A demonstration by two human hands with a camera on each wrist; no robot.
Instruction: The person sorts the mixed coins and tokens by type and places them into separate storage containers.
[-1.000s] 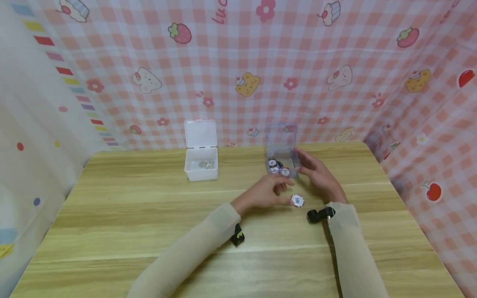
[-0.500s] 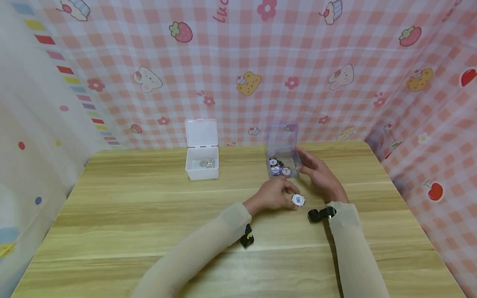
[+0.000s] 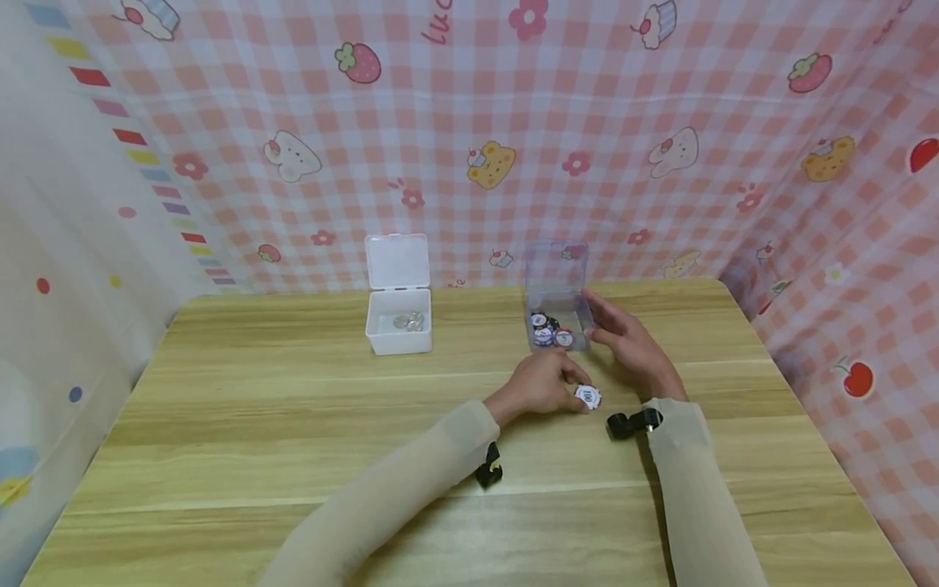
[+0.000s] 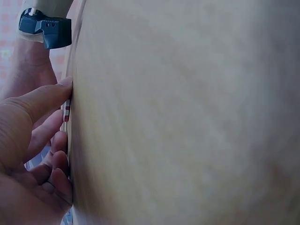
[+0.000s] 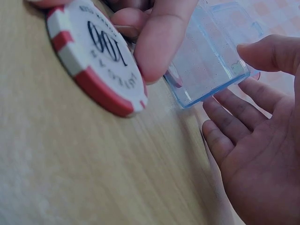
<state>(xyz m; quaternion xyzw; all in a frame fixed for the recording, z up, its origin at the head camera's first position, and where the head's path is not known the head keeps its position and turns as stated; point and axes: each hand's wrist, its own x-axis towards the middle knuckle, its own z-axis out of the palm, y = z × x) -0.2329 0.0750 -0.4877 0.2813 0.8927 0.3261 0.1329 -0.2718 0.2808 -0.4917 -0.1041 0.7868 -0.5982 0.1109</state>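
Observation:
My left hand (image 3: 541,383) pinches the edge of a white and red poker chip marked 100 (image 3: 588,397) between thumb and index finger, low over the table. In the right wrist view the chip (image 5: 101,51) is large, face up, with fingertips at its rim. Seen edge-on in the left wrist view, the chip (image 4: 66,111) lies close to the tabletop. My right hand (image 3: 623,342) rests along the right side of a clear lidded box (image 3: 570,313), fingers extended and thumb near its front corner. Several poker chips (image 3: 543,335) lie inside, toward the left.
A white box (image 3: 399,342) with its lid raised stands to the left, with several clear round pieces (image 3: 407,321) in it. Both boxes sit near the back of the wooden table (image 3: 242,424), before a checked cloth (image 3: 440,122).
My left hand has moved right and its thumb and index finger have come together on the 100 chip, which has turned slightly. The right hand stays beside the clear box.

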